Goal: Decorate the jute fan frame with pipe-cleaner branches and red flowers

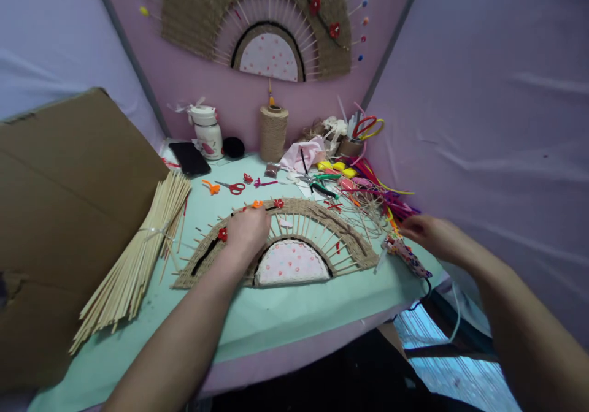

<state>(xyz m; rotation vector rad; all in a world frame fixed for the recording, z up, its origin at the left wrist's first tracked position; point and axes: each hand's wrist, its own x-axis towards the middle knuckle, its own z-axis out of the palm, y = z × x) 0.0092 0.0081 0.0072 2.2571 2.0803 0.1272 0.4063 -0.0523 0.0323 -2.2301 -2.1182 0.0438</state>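
Observation:
A half-round fan [354,234] of twine woven over thin sticks lies on the table, with a white, pink-dotted half-circle [292,263] at its base. Over the fan's left part my left hand [251,231] is closed, fingers curled under and largely hidden; what they hold cannot be made out. Beside that hand sit a red flower [223,234] and an orange flower [257,204]. My right hand [426,234] is at the table's right edge, fingertips pinched together near a patterned, glue-gun-like tool [409,257] with a dark cord. Whether it touches the tool is unclear.
Bundled sticks [133,259] and a cardboard sheet [69,216] stand left. Behind the fan lie red scissors [235,187], green-handled pliers [324,185], a twine spool [273,133], a bottle [208,133] and a phone [189,158]. Pipe cleaners [391,197] crowd the right. A larger fan [193,19] hangs behind.

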